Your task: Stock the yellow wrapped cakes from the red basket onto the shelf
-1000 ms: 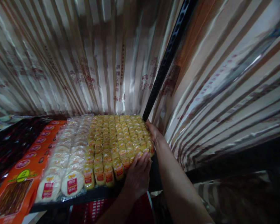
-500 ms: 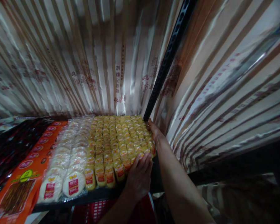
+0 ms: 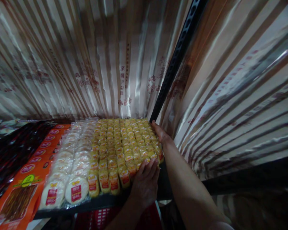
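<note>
Rows of small yellow wrapped snack packets [image 3: 121, 150] stand closely packed on a dark shelf. My left hand [image 3: 146, 179] lies against the front right end of these rows, its fingers stretched over the packets. At the right side, toward the back, my right hand [image 3: 160, 132] rests along the outermost row, near a black post; its fingers are partly hidden, with the thumb pointing up. Left of the yellow packets are two rows of round white crackers [image 3: 76, 190] in clear wrappers.
Orange snack packs [image 3: 28, 169] and dark shiny packets [image 3: 16, 150] lie further left. A black perforated post [image 3: 175, 60] rises at the back right corner. Wrinkled printed sheeting [image 3: 105, 64] lines the back and right. Below the shelf front is a red basket [image 3: 103, 217].
The view has shifted slightly. Both hands keep their places at the front and right side of the yellow packets, which look much the same.
</note>
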`<state>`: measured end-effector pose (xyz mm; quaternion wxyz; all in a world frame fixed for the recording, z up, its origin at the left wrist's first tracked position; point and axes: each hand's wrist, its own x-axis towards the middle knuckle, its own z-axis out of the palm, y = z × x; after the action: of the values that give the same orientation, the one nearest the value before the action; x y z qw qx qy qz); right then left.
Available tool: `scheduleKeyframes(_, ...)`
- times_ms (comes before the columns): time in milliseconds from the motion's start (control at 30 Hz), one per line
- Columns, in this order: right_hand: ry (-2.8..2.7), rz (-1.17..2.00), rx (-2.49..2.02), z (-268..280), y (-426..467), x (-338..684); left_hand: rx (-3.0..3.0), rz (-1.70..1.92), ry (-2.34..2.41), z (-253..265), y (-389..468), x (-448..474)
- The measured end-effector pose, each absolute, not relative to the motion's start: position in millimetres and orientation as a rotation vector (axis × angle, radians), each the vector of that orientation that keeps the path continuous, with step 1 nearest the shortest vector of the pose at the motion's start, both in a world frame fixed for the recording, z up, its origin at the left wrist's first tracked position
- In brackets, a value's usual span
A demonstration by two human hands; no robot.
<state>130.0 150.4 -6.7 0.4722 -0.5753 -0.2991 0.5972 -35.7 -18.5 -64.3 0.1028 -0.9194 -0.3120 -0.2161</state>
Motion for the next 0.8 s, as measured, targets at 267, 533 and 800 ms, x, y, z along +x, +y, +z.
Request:
scheduleKeyframes(267,-0.657,1.531,-1.371,-2,149,127,-2.708,-0.652,-0.923,-67,-18,-35)
scheduleKeyframes(533,-0.622,1.508,-1.354,1,150,125,-2.771,-0.608,-0.927,-63,-19,-35)
scheduleKeyframes(800,-0.556,1.365,-1.408,-7,153,120,-2.746,-0.549,-0.918,-57,-19,-37)
